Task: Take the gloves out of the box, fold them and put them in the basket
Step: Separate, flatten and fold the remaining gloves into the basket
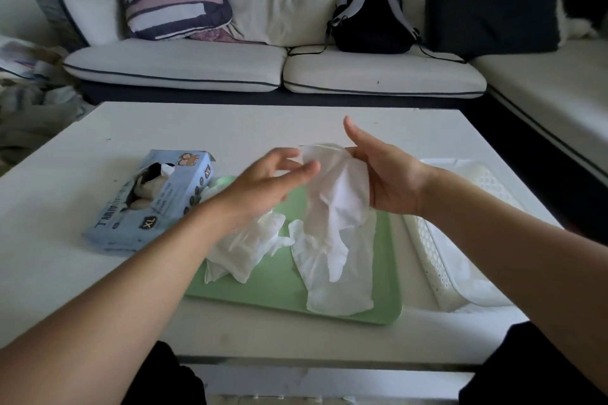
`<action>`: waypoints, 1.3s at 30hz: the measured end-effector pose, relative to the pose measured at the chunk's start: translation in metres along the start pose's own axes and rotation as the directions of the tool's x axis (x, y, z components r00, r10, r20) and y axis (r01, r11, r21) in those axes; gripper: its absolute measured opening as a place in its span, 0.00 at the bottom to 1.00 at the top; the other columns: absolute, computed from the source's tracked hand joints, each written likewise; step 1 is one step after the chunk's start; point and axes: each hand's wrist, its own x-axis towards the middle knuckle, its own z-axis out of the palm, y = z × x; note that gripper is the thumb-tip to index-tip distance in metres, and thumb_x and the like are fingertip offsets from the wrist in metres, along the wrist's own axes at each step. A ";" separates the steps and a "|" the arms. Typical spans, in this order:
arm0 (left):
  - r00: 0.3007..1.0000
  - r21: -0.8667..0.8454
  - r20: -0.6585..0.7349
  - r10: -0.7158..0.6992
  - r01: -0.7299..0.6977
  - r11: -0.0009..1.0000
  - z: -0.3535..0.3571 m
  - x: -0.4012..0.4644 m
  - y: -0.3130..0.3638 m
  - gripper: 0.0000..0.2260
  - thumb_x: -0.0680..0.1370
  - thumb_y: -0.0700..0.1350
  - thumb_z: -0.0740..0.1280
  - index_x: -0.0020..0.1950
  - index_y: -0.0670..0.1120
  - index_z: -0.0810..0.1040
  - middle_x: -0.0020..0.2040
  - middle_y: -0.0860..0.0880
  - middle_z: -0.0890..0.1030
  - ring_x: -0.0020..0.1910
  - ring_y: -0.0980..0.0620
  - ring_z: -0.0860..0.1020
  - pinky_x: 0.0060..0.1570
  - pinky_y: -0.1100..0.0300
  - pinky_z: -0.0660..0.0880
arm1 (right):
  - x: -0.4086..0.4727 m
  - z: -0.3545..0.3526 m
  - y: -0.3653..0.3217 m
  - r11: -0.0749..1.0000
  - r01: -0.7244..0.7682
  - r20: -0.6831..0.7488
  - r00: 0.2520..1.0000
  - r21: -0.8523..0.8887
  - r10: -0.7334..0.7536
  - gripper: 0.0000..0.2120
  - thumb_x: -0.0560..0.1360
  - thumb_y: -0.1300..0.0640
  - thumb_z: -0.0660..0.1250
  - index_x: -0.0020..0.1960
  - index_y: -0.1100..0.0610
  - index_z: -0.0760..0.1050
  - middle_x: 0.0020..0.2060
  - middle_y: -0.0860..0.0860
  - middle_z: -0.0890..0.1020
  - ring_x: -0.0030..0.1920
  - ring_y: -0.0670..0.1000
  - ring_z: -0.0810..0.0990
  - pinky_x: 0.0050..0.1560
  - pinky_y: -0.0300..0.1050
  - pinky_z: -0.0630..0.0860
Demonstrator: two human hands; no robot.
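The right hand (391, 174) pinches a limp, featherlight glove (335, 194) by its cuff. The left hand (273, 181) hovers released. Likely slippery; best taken at the cuff edge.

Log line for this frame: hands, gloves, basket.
right hand: holds hanging glove | left hand: open beside it | tray: two gloves lying | basket: right of tray | box: open

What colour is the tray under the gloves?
Light green: the tray shows best in the head view, the only one.
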 end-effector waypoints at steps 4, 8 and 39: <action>0.997 -0.179 0.012 0.079 -0.076 0.981 0.016 0.015 0.005 0.16 0.72 0.44 0.77 0.58 0.45 0.82 0.52 0.48 0.87 0.51 0.50 0.85 0.52 0.57 0.81 | -0.007 0.000 -0.005 0.934 0.144 -0.031 0.986 -0.326 -0.163 0.22 0.74 0.48 0.74 0.56 0.66 0.79 0.52 0.63 0.83 0.52 0.61 0.82 0.57 0.55 0.76; 0.999 -0.218 -0.037 0.028 -0.035 0.975 0.005 0.026 0.010 0.22 0.67 0.50 0.76 0.55 0.37 0.83 0.49 0.42 0.86 0.45 0.46 0.82 0.50 0.54 0.79 | -0.010 -0.023 -0.006 0.892 0.198 -0.218 0.927 -0.406 -0.305 0.19 0.75 0.52 0.73 0.53 0.69 0.79 0.46 0.57 0.86 0.47 0.55 0.86 0.46 0.47 0.81; 0.900 0.829 0.434 0.050 -0.420 0.369 0.054 0.038 -0.078 0.27 0.79 0.60 0.68 0.76 0.51 0.70 0.75 0.56 0.69 0.74 0.51 0.65 0.70 0.51 0.67 | -0.033 -0.053 -0.020 0.953 0.299 -0.160 0.939 -0.058 -0.304 0.09 0.72 0.60 0.62 0.39 0.60 0.80 0.40 0.56 0.81 0.48 0.59 0.78 0.58 0.55 0.72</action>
